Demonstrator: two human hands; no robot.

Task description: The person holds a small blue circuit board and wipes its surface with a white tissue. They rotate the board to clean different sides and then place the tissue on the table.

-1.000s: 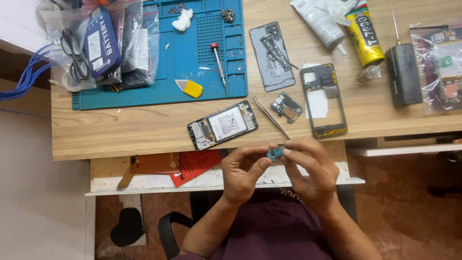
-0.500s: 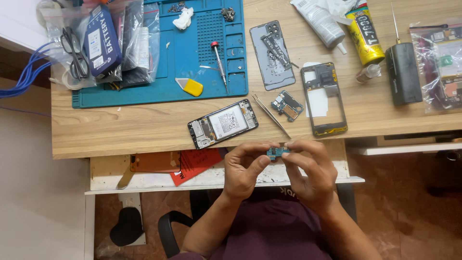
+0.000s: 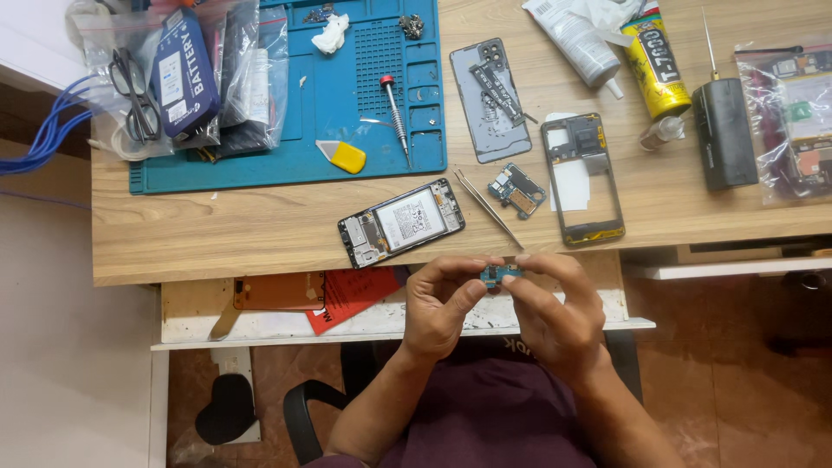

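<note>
Just above both hands point(image 3: 503, 303), tweezers point(image 3: 488, 210), opened phone point(image 3: 401, 223), wooden table point(image 3: 217, 234).

The location is a phone repair workstation. A wooden bench point(image 3: 217, 234) carries a blue repair mat point(image 3: 347, 95) at 11 o'clock, an opened phone point(image 3: 401, 223) at centre, a bare phone frame point(image 3: 617, 186), tweezers point(image 3: 488, 209) and a yellow glue tube point(image 3: 656, 65) at 1 o'clock.

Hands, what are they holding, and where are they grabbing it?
A small blue circuit board. The left hand pinches its left end and the right hand its right end, with the fingers at the tips.
</note>
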